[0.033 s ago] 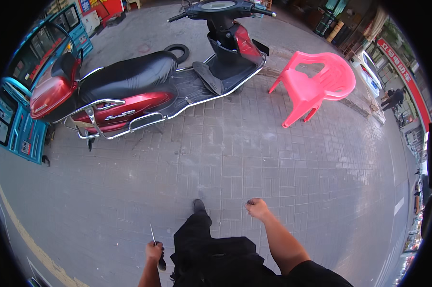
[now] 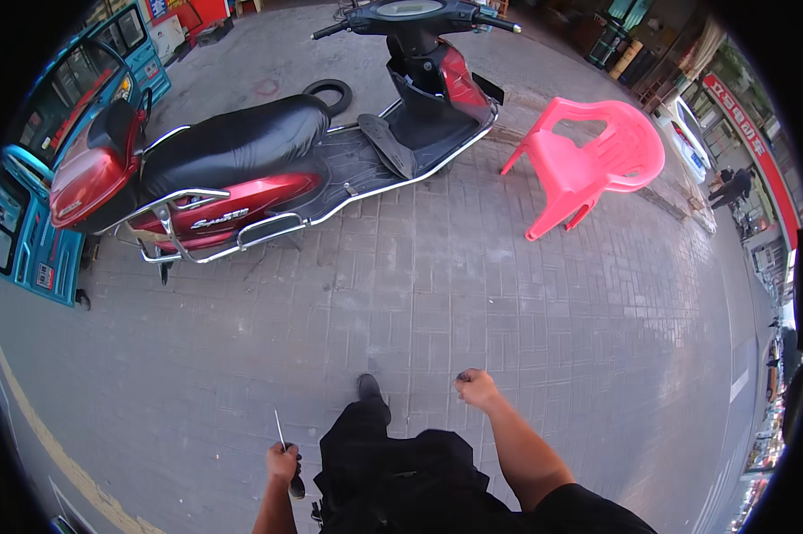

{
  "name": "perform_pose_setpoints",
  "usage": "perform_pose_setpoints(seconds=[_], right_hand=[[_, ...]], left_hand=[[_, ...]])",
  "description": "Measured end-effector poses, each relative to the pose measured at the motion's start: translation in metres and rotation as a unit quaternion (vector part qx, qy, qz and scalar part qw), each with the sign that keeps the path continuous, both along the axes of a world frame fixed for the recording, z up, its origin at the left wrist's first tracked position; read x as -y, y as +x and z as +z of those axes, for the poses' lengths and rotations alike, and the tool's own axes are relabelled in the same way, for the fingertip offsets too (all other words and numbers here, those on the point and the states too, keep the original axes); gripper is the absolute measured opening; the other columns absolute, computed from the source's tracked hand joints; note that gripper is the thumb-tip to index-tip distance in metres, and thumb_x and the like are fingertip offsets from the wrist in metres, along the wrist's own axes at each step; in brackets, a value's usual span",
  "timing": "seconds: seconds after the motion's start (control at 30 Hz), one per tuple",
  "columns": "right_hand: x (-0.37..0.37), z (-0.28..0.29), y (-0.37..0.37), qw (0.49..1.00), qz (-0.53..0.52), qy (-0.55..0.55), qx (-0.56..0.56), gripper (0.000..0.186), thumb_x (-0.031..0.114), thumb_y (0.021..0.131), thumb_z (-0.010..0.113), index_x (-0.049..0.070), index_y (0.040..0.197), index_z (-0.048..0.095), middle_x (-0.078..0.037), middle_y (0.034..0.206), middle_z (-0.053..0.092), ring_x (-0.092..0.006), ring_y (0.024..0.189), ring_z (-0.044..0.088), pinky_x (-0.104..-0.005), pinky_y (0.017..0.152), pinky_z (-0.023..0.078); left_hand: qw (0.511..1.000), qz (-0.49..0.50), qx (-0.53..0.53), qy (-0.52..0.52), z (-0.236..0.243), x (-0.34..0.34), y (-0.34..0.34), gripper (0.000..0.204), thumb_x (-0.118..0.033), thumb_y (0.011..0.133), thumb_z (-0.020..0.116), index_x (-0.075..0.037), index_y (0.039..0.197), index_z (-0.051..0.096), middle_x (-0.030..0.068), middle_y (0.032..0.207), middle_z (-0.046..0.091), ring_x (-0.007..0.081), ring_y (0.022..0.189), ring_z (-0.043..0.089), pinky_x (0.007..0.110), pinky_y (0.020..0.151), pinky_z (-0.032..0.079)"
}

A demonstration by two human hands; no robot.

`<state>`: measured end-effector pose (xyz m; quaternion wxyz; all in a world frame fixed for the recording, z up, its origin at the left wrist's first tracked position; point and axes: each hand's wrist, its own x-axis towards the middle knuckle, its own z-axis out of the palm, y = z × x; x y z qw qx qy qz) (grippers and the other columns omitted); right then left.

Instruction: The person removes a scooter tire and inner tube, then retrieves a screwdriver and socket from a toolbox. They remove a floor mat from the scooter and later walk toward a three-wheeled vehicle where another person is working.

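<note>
Low in the head view, my left hand (image 2: 284, 463) grips a screwdriver (image 2: 296, 482) by its dark handle, the thin metal shaft pointing up. My right hand (image 2: 472, 390) is held out to the right of my dark-shoed foot (image 2: 371, 387), fingers curled round a small dark thing that I cannot make out. A red and black scooter (image 2: 272, 200) stands side-on across the upper half, its seat to the left and handlebars at the top. Right of it is a pink plastic armchair (image 2: 561, 165). Neither hand touches the scooter or chair.
Grey paving (image 2: 552, 338) lies around me. A loose tyre (image 2: 337, 86) lies behind the scooter. Blue three-wheeled vehicles (image 2: 54, 267) stand at the left. A raised curb (image 2: 686, 211) runs past the chair. Farther right are a white vehicle (image 2: 684, 133) and people (image 2: 732, 187) near a red shop sign.
My left hand with the screwdriver is slightly higher and farther left. The scooter and chair have shifted a few pixels in the view; little else differs.
</note>
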<state>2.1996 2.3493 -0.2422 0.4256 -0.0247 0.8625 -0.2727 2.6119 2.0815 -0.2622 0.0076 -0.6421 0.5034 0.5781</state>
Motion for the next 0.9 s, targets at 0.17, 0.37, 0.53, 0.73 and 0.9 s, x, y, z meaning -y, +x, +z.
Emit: perform_pose_setpoints(seconds=[0.17,0.37,0.53,0.73,0.9], right_hand=[[0.118,-0.014,-0.111,0.996,0.072,0.014,-0.058,0.034,0.033,0.082,0.066,0.005,0.1,0.07,-0.016,0.097,0.071,-0.0329,0.095,0.067,-0.0401,0.084,0.053],[0.306,-0.06,-0.296,0.979,0.169,0.025,-0.116,0.037,0.034,0.082,0.065,0.006,0.106,0.069,-0.018,0.105,0.069,-0.0352,0.104,0.064,-0.0424,0.089,0.051],[0.468,-0.125,-0.436,0.966,0.187,0.029,-0.177,0.042,0.035,0.082,0.068,0.004,0.11,0.065,-0.02,0.108,0.068,-0.0364,0.104,0.064,-0.0431,0.089,0.051],[0.578,-0.196,-0.545,0.937,0.235,0.116,-0.232,0.043,0.027,0.083,0.068,0.007,0.12,0.057,-0.019,0.111,0.066,-0.0365,0.108,0.062,-0.0453,0.091,0.051],[0.606,-0.244,-0.581,0.909,0.309,0.167,-0.224,0.04,0.023,0.084,0.066,0.006,0.119,0.056,-0.019,0.112,0.066,-0.0361,0.108,0.063,-0.0445,0.091,0.051]], left_hand=[[0.995,0.08,-0.055,-0.013,0.047,0.105,-0.099,0.008,-0.011,0.088,0.059,-0.003,0.089,0.06,0.0063,0.063,0.059,0.012,0.045,0.05,0.028,0.041,0.042],[0.99,0.134,0.032,-0.014,0.051,0.151,-0.165,0.01,-0.01,0.088,0.059,0.0,0.087,0.06,0.0054,0.061,0.058,0.0112,0.046,0.051,0.028,0.041,0.041],[0.976,0.174,0.131,0.023,0.03,0.161,-0.245,0.013,-0.01,0.085,0.058,0.001,0.078,0.059,0.0074,0.057,0.058,0.0125,0.042,0.05,0.028,0.037,0.04],[0.983,0.12,0.065,0.126,0.018,0.184,-0.357,0.014,-0.008,0.085,0.062,0.006,0.086,0.066,0.0032,0.063,0.061,0.0096,0.057,0.054,0.027,0.051,0.043],[0.981,0.107,0.103,0.122,0.017,0.211,-0.414,0.015,-0.008,0.086,0.062,0.005,0.093,0.066,0.0033,0.072,0.064,0.0085,0.065,0.056,0.024,0.058,0.044]])
